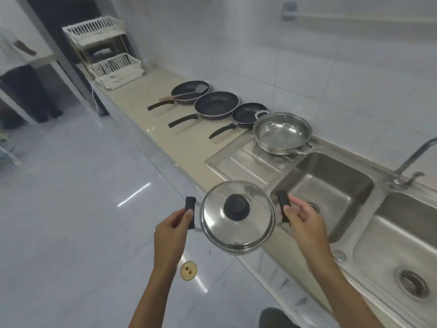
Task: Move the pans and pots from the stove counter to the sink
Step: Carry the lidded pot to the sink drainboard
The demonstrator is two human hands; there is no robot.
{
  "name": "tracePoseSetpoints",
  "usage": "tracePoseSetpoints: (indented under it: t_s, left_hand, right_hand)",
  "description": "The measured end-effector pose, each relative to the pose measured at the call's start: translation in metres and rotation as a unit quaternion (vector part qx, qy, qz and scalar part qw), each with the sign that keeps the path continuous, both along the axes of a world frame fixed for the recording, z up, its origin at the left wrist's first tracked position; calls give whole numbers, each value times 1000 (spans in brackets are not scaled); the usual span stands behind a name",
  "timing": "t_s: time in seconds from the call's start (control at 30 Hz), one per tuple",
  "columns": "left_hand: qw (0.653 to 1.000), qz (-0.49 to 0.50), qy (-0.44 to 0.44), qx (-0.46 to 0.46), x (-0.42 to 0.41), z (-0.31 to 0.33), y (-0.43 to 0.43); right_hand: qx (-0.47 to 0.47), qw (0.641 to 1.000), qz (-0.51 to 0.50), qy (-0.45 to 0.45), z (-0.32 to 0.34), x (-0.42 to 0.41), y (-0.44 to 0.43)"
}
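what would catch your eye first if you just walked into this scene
The lidded steel pot held in mid-air at centre front, left hand and right hand each on a black side handle, just short of the left sink basin. Next, the row of three black frying pans lined up on the beige counter behind, ending in an open steel pot on the drainboard.

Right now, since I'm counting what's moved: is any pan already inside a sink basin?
No, both sink basins hold no cookware; the three black frying pans sit on the counter.
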State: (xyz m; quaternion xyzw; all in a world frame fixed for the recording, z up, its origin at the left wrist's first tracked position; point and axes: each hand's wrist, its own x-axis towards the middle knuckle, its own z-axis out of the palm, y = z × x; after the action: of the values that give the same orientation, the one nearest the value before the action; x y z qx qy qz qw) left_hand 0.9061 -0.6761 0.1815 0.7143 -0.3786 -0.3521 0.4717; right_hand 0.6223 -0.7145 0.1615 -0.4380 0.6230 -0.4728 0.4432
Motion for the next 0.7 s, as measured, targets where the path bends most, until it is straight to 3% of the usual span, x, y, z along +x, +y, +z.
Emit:
tracePoseSetpoints:
  t_s: [0.37, 0.7]
  left_hand:
    - [987, -140, -42, 66, 39, -52, -270]
    - [961, -246, -93, 85, 52, -80, -422]
  right_hand:
    - [40, 989, -144, 16, -41, 31, -171]
    - [103, 978, -181, 21, -64, 47, -260]
